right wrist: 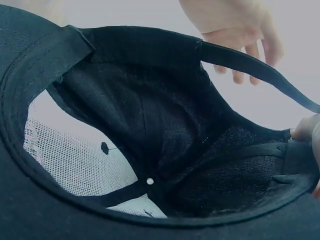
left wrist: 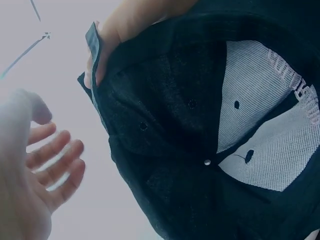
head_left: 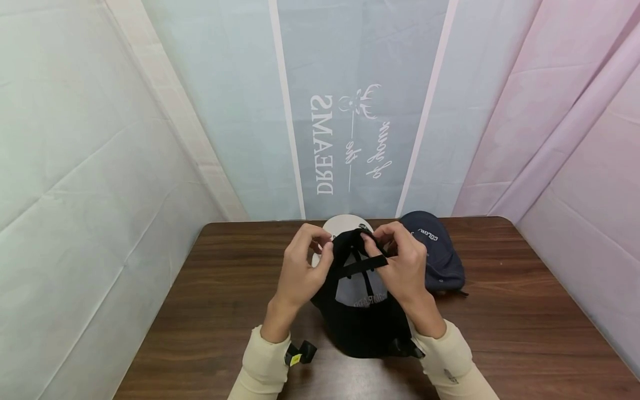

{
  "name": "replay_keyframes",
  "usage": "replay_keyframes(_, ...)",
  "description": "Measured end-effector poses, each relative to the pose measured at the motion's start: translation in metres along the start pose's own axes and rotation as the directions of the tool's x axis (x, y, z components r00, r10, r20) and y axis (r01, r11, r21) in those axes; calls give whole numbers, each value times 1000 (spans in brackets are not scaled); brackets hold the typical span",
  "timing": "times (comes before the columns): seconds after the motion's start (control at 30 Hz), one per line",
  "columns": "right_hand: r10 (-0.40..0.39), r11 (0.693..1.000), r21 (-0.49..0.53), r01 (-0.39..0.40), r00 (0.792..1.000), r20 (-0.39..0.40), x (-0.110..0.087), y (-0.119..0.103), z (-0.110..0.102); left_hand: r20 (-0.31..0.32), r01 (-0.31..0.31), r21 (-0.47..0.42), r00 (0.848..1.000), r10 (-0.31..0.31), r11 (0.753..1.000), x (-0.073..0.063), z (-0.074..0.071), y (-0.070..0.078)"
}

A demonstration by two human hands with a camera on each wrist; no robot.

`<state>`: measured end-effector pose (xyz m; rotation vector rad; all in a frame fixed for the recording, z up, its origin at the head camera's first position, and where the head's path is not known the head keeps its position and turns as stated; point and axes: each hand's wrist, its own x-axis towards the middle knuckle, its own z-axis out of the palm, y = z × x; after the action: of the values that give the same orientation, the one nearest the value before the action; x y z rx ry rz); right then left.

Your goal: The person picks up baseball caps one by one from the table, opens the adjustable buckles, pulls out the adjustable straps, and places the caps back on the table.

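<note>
A black baseball cap [head_left: 367, 333] is held with its inside facing up and its brim toward the person. Its grey-white front lining [left wrist: 250, 95] shows backwards lettering. The right hand [head_left: 404, 264] pinches the cap's back edge beside the end of the black strap [head_left: 362, 266]; its thumb [right wrist: 302, 129] is at that edge in the right wrist view. The left hand [head_left: 304, 264] is beside the strap's other side. In the left wrist view the left hand [left wrist: 47, 165] has loosely bent fingers, apart from the cap. The strap spans the back opening in the right wrist view.
A white cap [head_left: 346, 223] lies behind the black one, partly hidden by it and the hands. To the right rests a navy cap [head_left: 437, 255] with pale lettering. The brown wooden table [head_left: 505, 311] meets fabric curtains [head_left: 350, 55] at its back edge.
</note>
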<state>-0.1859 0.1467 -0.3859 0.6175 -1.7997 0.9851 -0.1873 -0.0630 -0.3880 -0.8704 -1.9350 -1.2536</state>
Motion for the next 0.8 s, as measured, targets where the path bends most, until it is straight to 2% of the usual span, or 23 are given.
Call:
replay_keyframes(0.07,-4,1000,3,4,1000,5,0,0,0,76,56,65,995,-61,996,-2,0,-2)
replay_keyframes(0.17,-12,1000,15,12,1000,16,0,1,0,180,129,193,970,-165,973,-6,2,-4)
replay_keyframes(0.27,-18,999,33,17,1000,24,0,0,0,205,164,274,953,-225,948,-9,4,-6)
replay_keyframes(0.37,-25,999,49,23,999,32,1,-1,0,152,191,291,958,-242,938,-10,4,-8)
replay_keyframes(0.53,-34,998,60,31,998,57,1,0,1,53,226,236,968,-245,945,-9,0,-10)
replay_keyframes(0.67,-37,998,58,32,995,89,2,0,1,5,221,187,974,-226,957,-8,-4,-11)
replay_keyframes(0.8,-52,998,30,49,991,125,3,2,2,-58,187,147,982,-181,971,-5,-10,-13)
